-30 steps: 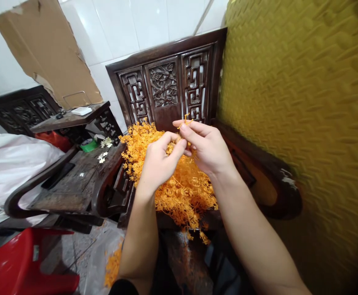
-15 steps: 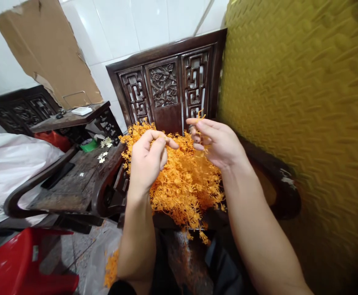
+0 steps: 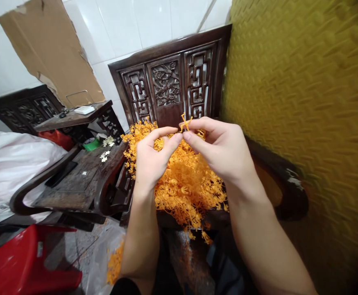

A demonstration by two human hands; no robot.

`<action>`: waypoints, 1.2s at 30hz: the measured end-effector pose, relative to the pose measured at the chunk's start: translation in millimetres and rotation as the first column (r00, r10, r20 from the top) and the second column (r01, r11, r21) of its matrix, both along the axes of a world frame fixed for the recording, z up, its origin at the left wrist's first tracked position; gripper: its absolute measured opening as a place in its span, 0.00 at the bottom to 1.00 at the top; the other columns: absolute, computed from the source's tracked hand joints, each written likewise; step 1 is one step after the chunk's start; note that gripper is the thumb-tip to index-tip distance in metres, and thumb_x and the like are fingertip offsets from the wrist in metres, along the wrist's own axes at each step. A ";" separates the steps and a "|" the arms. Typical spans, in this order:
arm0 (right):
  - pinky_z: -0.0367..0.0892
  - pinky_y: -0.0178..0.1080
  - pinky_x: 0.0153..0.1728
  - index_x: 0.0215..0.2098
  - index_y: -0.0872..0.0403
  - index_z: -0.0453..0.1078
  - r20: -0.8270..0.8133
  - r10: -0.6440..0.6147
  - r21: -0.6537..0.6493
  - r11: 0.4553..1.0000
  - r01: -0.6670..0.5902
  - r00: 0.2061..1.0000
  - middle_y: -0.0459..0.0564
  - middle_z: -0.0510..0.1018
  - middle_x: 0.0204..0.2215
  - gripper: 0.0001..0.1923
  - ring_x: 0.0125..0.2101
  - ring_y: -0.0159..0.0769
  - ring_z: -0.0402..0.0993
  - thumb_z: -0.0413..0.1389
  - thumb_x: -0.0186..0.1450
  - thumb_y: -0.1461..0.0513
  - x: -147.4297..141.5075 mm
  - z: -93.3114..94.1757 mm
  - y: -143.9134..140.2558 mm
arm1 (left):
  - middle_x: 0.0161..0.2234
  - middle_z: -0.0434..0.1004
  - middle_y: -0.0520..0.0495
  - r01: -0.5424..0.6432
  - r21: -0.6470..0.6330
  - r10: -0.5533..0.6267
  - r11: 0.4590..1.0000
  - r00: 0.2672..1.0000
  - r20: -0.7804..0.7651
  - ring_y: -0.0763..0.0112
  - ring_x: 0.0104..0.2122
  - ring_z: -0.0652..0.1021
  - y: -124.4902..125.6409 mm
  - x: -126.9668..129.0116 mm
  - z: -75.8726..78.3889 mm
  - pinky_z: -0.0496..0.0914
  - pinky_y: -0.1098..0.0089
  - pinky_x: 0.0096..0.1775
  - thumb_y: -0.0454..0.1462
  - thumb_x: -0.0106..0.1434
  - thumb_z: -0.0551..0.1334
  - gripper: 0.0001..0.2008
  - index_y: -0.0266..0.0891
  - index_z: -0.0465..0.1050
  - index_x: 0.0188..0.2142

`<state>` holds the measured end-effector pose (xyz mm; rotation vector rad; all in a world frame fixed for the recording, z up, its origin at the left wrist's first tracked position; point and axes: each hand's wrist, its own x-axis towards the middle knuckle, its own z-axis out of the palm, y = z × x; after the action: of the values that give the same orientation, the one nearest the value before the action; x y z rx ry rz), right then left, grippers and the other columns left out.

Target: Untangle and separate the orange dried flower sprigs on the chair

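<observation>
orange sprig [image 3: 185, 123]: up at our fingertips, just above the big pile — long axis roughly upright as we see it, thin prongs splaying up and out, lower end down by the thumbs
right hand [image 3: 223, 145]: thumb and index nearly closed, pinching the sprig
left hand [image 3: 154, 155]: thumb and index almost meeting just beside the sprig's lower end; we can't tell if they've got hold of it
count: one sprig up at the fingertips, one green tape roll [image 3: 91, 143], one red stool [image 3: 16, 262]; the orange pile [image 3: 182, 184] is too tangled for us to count
behind the pile: one carved chair back [image 3: 166, 84] against white tiles
off to our left: white flower bits [image 3: 105, 155] near the tape, a white bag [image 3: 19, 164], and cardboard [image 3: 50, 49] up by the wall
by the floor: clear plastic [image 3: 97, 262] with more orange bits [image 3: 115, 266]
to our right: a yellow textured panel [image 3: 295, 90]
in the way: our own hands and forearms — they hide parts of the pile
</observation>
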<state>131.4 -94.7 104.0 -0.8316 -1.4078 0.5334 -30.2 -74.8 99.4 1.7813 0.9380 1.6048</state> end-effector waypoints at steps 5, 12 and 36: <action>0.74 0.43 0.42 0.42 0.53 0.83 0.139 -0.113 0.100 0.990 0.099 0.984 0.50 0.83 0.37 0.06 0.38 0.38 0.78 0.64 0.68 0.62 -2.4 3.9 -7.2 | 0.34 0.83 0.50 -0.092 0.134 0.094 0.987 0.996 -0.006 0.70 0.34 0.79 -4.0 5.0 3.6 0.74 0.68 0.38 0.43 0.61 0.76 0.10 0.43 0.85 0.40; 0.72 0.42 0.37 0.42 0.54 0.83 0.137 -0.112 0.090 0.991 0.100 0.984 0.49 0.83 0.37 0.06 0.36 0.36 0.78 0.65 0.67 0.62 -4.1 5.5 -9.5 | 0.35 0.85 0.49 -0.031 0.107 0.022 0.994 0.996 0.081 0.68 0.38 0.82 -1.2 3.0 -1.0 0.76 0.65 0.45 0.43 0.66 0.71 0.07 0.43 0.84 0.38; 0.76 0.41 0.37 0.35 0.50 0.82 -0.317 0.052 -0.071 0.994 -0.079 0.947 0.47 0.85 0.36 0.11 0.34 0.35 0.79 0.74 0.55 0.58 16.2 1.5 2.1 | 0.23 0.66 0.49 0.239 -0.192 -0.194 0.952 0.954 0.230 0.77 0.16 0.60 -1.9 -17.3 19.8 0.54 0.67 0.15 0.71 0.65 0.49 0.41 0.41 0.83 0.41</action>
<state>147.6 -92.6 105.5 -0.7302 -1.1274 0.7465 -47.5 -76.7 119.2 1.4785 0.7579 1.4545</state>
